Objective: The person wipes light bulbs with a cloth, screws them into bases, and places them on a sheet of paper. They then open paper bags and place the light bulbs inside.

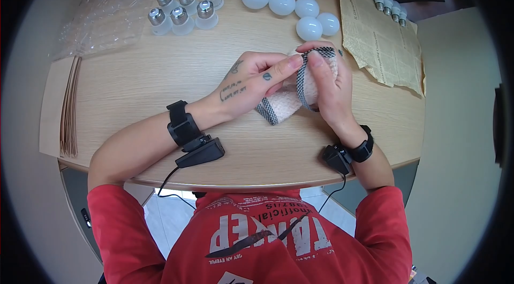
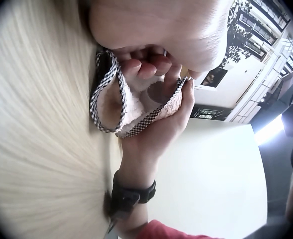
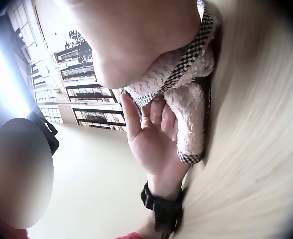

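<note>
A pale, fluffy cloth [image 1: 286,106] with a black-and-white checked border is bunched between both hands, just above the table in front of the chest. My left hand [image 1: 249,83] grips its left side, thumb pointing right, fingers curled into the folds. From the right, my right hand [image 1: 336,88] wraps round the cloth with the thumb pressed on the border. In the left wrist view the curled fingertips [image 2: 146,69] reach into the cloth's hollow, and I cannot tell whether something is wrapped there. A corner of the cloth [image 3: 190,129] hangs toward the table in the right wrist view.
Several screw-base bulb parts [image 1: 179,16] stand at the back left, beside clear plastic wrap [image 1: 101,16]. Round white bulbs [image 1: 282,3] sit in rows at the back middle. Small bulbs [image 1: 395,11] lie on printed brown paper [image 1: 369,38]. Folded paper bags [image 1: 59,107] lie far left.
</note>
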Demonstrator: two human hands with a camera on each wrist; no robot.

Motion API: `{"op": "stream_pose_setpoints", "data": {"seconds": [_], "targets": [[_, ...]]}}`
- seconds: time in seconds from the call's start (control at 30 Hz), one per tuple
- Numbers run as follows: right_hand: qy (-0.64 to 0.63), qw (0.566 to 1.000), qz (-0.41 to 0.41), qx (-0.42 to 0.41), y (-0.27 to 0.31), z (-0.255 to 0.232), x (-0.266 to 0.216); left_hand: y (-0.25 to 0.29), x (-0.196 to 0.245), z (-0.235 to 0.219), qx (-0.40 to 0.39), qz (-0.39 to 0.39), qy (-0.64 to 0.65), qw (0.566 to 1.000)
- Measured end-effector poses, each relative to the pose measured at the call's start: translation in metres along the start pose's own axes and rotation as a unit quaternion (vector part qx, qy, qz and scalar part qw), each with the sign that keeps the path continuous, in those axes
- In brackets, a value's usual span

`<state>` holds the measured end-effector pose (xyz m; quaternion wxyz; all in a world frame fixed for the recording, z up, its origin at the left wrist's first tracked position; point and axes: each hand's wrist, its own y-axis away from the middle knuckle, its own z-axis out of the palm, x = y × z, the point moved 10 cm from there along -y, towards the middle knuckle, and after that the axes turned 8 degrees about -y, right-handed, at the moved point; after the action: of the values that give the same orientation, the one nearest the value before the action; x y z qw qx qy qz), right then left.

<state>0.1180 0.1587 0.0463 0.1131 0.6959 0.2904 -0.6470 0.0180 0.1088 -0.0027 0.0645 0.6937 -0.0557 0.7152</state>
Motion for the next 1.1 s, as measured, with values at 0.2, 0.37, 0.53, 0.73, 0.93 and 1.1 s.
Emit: {"op": "stream_pose_setpoints", "data": {"seconds": [0.2, 0.37, 0.53, 0.73, 0.93, 1.1], "targets": [[0.033, 0.999, 0.008, -0.030, 0.000, 0.000, 0.003, 0.002, 0.000, 0.002, -0.002, -0.009, 0.024, 1.000], [0.096, 0.995, -0.014, -0.039, 0.001, 0.006, 0.003, 0.002, -0.001, 0.001, 0.006, -0.023, 0.054, 0.998], [0.060, 0.995, -0.008, -0.073, 0.001, 0.013, 0.009, 0.001, -0.006, -0.003, 0.025, -0.023, 0.064, 0.997], [0.035, 0.993, -0.006, -0.117, 0.002, 0.020, 0.008, 0.001, 0.000, -0.004, 0.040, -0.006, 0.079, 0.996], [0.014, 0.990, 0.028, -0.137, 0.003, 0.022, 0.012, 0.003, 0.004, -0.003, 0.052, -0.007, 0.094, 0.994], [0.039, 0.989, -0.002, -0.141, 0.003, 0.024, 0.007, 0.003, 0.004, -0.004, 0.048, 0.003, 0.070, 0.996]]}}
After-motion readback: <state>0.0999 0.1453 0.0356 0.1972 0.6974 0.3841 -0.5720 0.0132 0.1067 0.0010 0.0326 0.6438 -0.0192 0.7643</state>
